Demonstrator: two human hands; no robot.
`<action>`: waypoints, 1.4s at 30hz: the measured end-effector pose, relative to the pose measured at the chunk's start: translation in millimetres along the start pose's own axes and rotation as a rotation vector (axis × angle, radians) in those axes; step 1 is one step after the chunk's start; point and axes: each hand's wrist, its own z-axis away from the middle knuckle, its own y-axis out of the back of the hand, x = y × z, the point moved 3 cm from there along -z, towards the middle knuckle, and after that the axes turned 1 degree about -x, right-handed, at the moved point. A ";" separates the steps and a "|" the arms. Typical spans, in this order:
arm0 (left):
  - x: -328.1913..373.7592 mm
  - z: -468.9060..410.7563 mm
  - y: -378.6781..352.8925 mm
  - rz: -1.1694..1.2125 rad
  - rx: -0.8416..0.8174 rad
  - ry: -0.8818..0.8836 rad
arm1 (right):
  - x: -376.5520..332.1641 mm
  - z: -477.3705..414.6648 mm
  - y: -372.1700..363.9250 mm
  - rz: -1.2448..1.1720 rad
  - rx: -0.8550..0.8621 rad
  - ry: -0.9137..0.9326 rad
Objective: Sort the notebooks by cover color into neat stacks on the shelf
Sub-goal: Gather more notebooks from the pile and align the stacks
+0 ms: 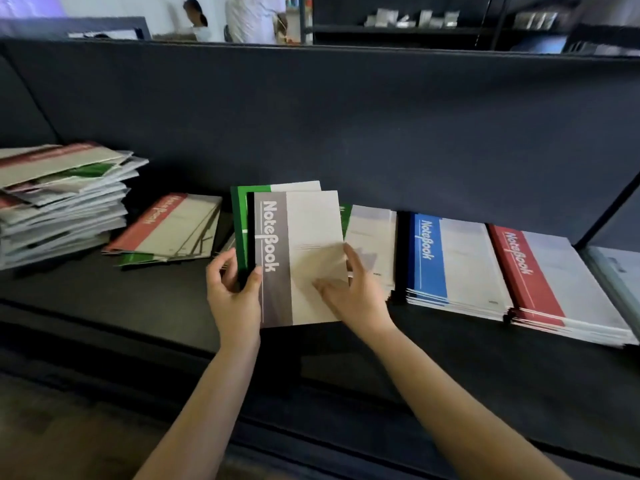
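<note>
Left of the blue stack (450, 265), over the shelf (104, 299), a grey notebook (304, 237) with a cream cover and white "NoteBook" lettering overlaps a green notebook (240, 216). The left hand (232, 292) pinches both spines; the blurred right hand (356, 299) rests spread fingers on the grey notebook's lower right.

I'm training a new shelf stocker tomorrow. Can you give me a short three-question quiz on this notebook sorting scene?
1. True or false: the blue stack lies between the green stack and the red stack.
2. The front notebook in the left hand has a band that is: A blue, B grey, C red.
3. Fill in: right behind the front notebook, that hand holds a ____ notebook.
Key: 1 true; 2 B; 3 green notebook.
</note>
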 end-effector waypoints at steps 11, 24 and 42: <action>-3.7 -19.1 37.3 0.023 0.072 -0.013 | -3.7 -13.2 -24.0 -0.125 0.124 0.010; -5.1 -93.0 98.9 -0.043 0.228 -0.132 | -18.4 -61.9 -10.2 -0.106 0.330 -0.032; 3.1 -183.0 101.7 -0.138 0.143 -0.224 | -43.4 -103.0 -101.7 0.279 0.147 0.041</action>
